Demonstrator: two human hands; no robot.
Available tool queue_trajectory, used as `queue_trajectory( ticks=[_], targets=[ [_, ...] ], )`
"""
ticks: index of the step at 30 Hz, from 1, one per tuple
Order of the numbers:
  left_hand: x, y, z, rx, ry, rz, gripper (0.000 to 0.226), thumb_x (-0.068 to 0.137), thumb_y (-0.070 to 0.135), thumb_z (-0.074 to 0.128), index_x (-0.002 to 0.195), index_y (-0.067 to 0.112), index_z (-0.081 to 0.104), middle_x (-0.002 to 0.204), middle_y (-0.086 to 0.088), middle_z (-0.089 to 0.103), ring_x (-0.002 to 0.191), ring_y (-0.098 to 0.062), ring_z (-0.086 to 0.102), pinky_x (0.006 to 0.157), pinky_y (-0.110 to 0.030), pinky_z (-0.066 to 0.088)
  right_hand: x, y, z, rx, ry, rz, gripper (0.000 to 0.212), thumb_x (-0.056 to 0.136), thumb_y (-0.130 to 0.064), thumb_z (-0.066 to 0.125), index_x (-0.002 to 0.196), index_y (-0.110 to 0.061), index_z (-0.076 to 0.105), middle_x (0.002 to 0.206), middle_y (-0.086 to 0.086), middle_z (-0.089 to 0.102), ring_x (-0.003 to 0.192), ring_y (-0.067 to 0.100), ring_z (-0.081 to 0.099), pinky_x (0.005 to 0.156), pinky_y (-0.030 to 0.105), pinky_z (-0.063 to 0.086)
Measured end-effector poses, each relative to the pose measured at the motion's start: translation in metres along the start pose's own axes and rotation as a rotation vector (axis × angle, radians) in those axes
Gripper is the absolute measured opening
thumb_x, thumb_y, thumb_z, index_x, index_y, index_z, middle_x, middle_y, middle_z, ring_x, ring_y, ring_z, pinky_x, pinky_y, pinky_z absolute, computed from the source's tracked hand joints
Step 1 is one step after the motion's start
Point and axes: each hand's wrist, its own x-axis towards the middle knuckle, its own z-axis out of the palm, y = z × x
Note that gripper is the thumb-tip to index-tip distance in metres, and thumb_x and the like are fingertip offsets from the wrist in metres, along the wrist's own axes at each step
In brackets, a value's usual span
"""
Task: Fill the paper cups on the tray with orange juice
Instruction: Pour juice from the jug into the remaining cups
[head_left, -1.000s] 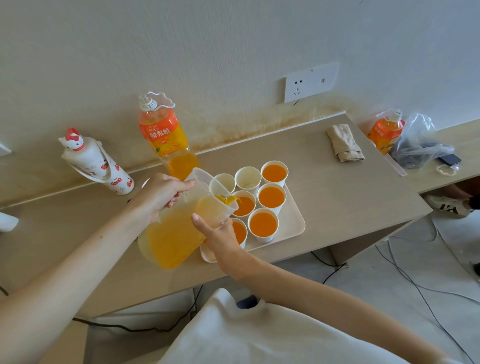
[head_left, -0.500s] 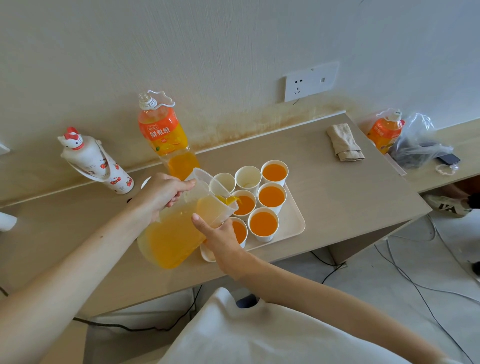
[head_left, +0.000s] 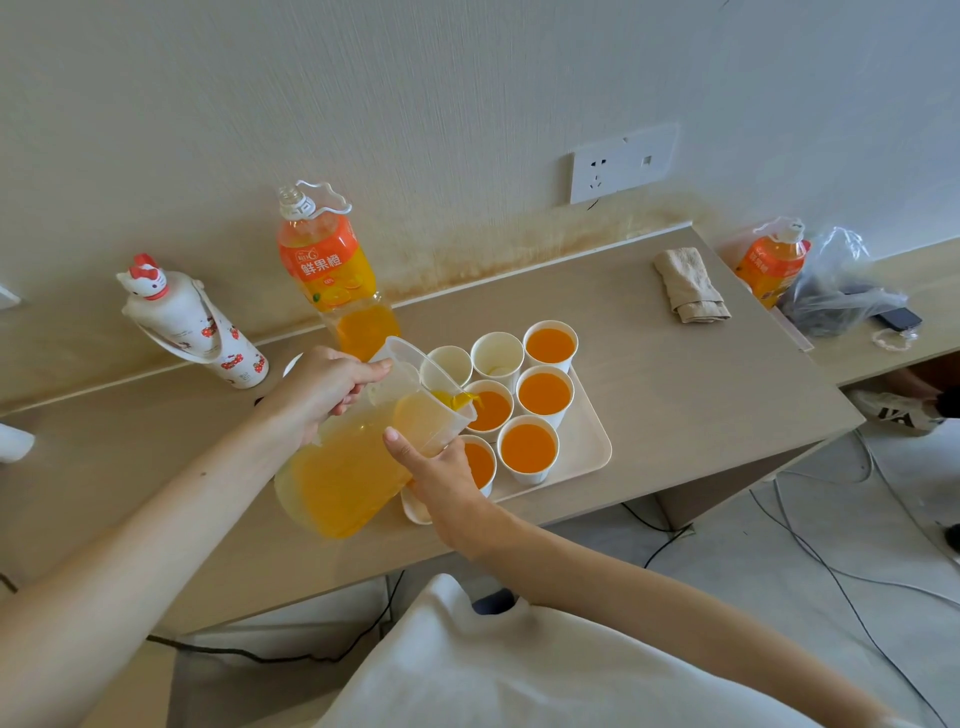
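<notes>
Desk (head_left: 675, 395) is carrying it all. Jug (head_left: 343, 473) is tipping over tray (head_left: 592, 436) - L hand (head_left: 327, 387) is wrapping fingers round the handle, R hand (head_left: 441, 473) is cupping the front w/ thumb up the wall, prob. steadying the spout. Bottle (head_left: 332, 275) is standing just behind, crowding L hand. Juice is running into middle cup (head_left: 491, 408) - two back cups (head_left: 497, 353) are sitting empty.

The gripped pitcher (head_left: 343, 467) is smooth, translucent plastic. Just beyond the grip, matt paper cups (head_left: 497, 358) stand on a smooth cream tray (head_left: 587, 436). Beneath the grip the table (head_left: 675, 395) is matt wood-grain; far right lies rough cloth (head_left: 691, 286).
</notes>
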Motion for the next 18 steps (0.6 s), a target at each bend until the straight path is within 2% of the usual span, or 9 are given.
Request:
queue_trajectory(
  ticks=[4,11,14,18],
  targets=[
    [-0.0005,0.0012,0.0004,0.005,0.003,-0.005,0.048,0.086,0.032,0.070,0.051,0.017,0.041,0.046,0.004,0.035,0.050,-0.015,0.030,0.054,-0.028,0.029,-0.0017,0.0002,0.0000,0.015,-0.021,-0.017,0.096,0.059,-0.052,0.084,0.138,-0.023,0.038,0.127,0.003,0.061,0.118,0.019,0.059,0.100,0.039,0.050],
    [-0.0008,0.0019,0.0006,0.004,0.003,-0.008,0.048,0.086,0.031,0.070,0.051,0.017,0.041,0.046,0.003,0.035,0.051,-0.014,0.030,0.053,-0.027,0.029,-0.0018,-0.0014,0.0025,-0.012,0.002,-0.021,0.102,0.053,-0.060,0.085,0.137,-0.022,0.041,0.126,0.002,0.063,0.117,0.018,0.060,0.101,0.042,0.050],
    [-0.0008,0.0019,0.0006,0.006,-0.001,-0.011,0.048,0.086,0.032,0.070,0.051,0.016,0.041,0.047,0.003,0.036,0.051,-0.015,0.030,0.054,-0.027,0.030,-0.0032,-0.0025,0.0015,-0.004,-0.001,-0.021,0.097,0.058,-0.057,0.086,0.136,-0.021,0.042,0.126,0.003,0.063,0.116,0.018,0.061,0.095,0.036,0.053],
    [-0.0009,0.0021,-0.0006,0.007,0.001,-0.013,0.048,0.087,0.031,0.069,0.051,0.017,0.042,0.045,0.004,0.036,0.050,-0.015,0.030,0.054,-0.028,0.029,-0.0073,-0.0077,-0.0001,0.002,-0.009,-0.010,0.082,0.070,-0.042,0.081,0.138,-0.019,0.039,0.127,0.004,0.061,0.117,0.018,0.059,0.085,0.025,0.052]
  ],
)
